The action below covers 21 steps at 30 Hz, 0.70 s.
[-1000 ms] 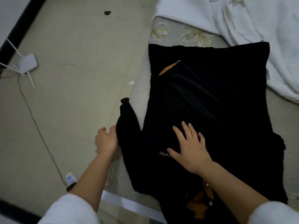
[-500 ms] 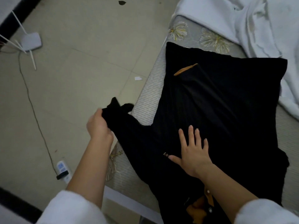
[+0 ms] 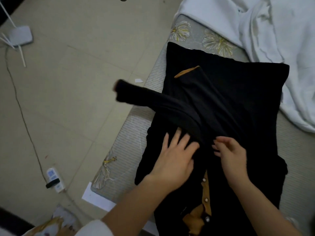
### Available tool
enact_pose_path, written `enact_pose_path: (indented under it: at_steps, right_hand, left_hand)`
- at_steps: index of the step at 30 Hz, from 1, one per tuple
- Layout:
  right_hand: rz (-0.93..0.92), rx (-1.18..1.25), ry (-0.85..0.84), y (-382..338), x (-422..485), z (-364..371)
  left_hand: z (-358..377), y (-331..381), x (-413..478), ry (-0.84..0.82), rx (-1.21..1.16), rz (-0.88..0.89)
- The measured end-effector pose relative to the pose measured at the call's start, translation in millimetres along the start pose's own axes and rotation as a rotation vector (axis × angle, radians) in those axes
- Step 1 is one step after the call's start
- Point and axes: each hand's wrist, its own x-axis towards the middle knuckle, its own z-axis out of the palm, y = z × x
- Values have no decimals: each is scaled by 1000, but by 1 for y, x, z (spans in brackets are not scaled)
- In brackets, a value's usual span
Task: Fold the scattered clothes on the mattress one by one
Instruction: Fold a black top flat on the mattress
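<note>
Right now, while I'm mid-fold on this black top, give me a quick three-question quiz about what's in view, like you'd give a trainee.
1. True or false: the left hand lies flat, fingers spread, on the black top.
2. Where does the loose sleeve point? A) out past the mattress edge, over the floor; B) toward the white bedding; C) back toward the person.
3. Fill in: the buttons near the bottom of the view sit on a ___-coloured strip.

Key: 1 true; 2 A; 3 mustard (yellow-brown).
</note>
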Motion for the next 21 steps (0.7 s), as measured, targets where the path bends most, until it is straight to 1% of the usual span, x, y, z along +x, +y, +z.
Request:
enact_pose_path:
  at_steps: [1,2,3,5,7,8,10,12,13,14,17,18,19,20,21]
  right_hand:
    - [32,13,44,2,2,-9]
    - [47,-7,65,4,4,-16]
    - [44,-43,68,5,6,-20]
    - [-16,-152,46,4,6,-21]
    - [-155,-301,-5,-1,6,-11]
    - [-255,-371,-36,-5,7,-3]
    - [-522,-499,-95,-13,8,17]
    - [-774,-635,-147,-20,13,42]
    - [-864,-728,-160,-21,17,55]
    - [-915,-844,-163,-23,21,66]
    - [-904,-1185,-129,-29,38,87]
    - [-906,-1248,-108,-33,45,90]
    - [-904,-1276,-107,-39,50,92]
    - [-856,-1214,-113,-47,55,92]
    - [-730,-1057,-101,-56,61,89]
  left_hand:
    - [13,-2,-6,-182,41,-26]
    - [25,-6,-13,-306,86,-46]
    - [34,-10,-20,-341,112,-41]
    - [45,-21,-33,-252,125,-5]
    - [47,-27,-40,-149,125,-50]
    - [48,-30,-41,-87,114,-64]
    - [45,-33,-43,16,110,-72]
    - [41,-35,-41,94,137,-120]
    - [39,-37,-39,113,162,-164]
    - [37,-39,-39,116,185,-214]
    - [39,-45,-40,61,230,-318]
    - [39,-45,-41,27,223,-339]
    - [38,-45,-41,-8,214,-362]
    - [37,-44,-41,-49,213,-379]
    - [36,-44,-41,-76,224,-377]
